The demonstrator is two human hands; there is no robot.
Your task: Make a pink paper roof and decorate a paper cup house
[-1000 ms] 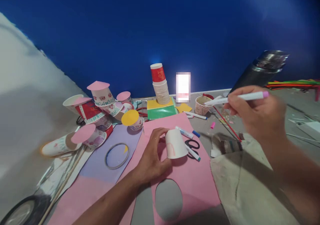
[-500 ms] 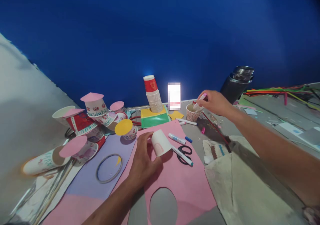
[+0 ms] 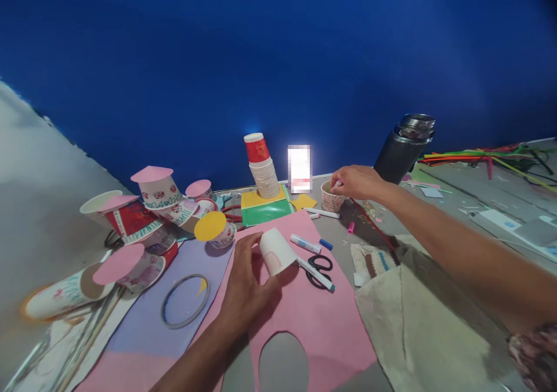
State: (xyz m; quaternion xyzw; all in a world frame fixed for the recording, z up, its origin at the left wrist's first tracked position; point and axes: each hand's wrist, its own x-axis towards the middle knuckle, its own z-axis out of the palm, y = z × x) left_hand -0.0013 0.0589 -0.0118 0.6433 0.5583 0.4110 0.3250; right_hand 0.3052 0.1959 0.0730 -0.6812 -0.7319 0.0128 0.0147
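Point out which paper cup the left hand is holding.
The plain white cup, upside down on the pink sheet under the left hand; the others are patterned or stacked.

Left hand [image 3: 244, 287] grips upturned white cup [image 3: 277, 251] on pink paper [image 3: 322, 316]; right hand [image 3: 354, 181] (fingers bunched) over patterned cup [image 3: 331, 198].

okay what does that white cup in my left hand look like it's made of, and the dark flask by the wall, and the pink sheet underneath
The white cup in your left hand looks like thin matte paper: dull surface, a faint pink drawing on its side. The dark flask looks like metal, probably coated, with a shiny silvery top. The pink sheet looks like matte craft paper or thin foam; an oval hole is cut through it.
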